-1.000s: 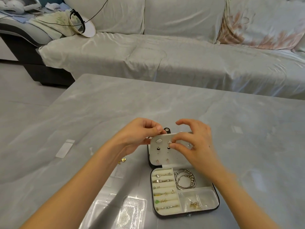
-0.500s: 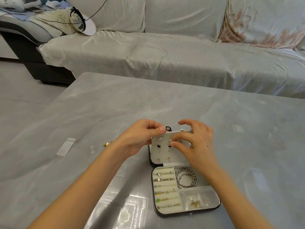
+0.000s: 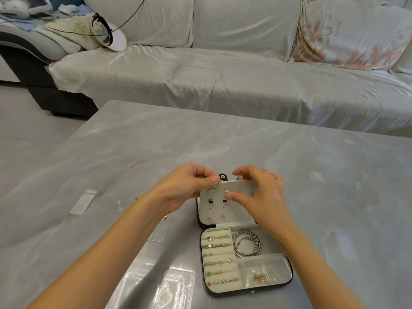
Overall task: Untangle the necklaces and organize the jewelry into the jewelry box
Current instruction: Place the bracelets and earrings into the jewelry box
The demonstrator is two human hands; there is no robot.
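Observation:
An open black jewelry box (image 3: 289, 280) lies on the grey table near me. Its white earring panel (image 3: 223, 211) stands raised and carries several stud earrings. My left hand (image 3: 189, 186) pinches the panel's top left corner between thumb and fingers. My right hand (image 3: 260, 192) curls over the panel's top right, its thumb pressing a small sparkly stud (image 3: 227, 192) on the upper row. Rings sit in the cream foam rolls (image 3: 219, 259). Silver bangles (image 3: 246, 243) fill the square compartment, and small gold pieces (image 3: 259, 278) lie in the lower right one.
Clear plastic bags (image 3: 176, 286) lie left of the box near the table's front edge. A small clear bag (image 3: 83, 201) and gold earrings (image 3: 136, 198) sit on the table to the left. A covered sofa (image 3: 223, 81) runs behind the table.
Both hands stay on the earring panel; the left hand's grip has shifted slightly along the top edge. The right thumb keeps pressing the stud. The camera has tilted a little.

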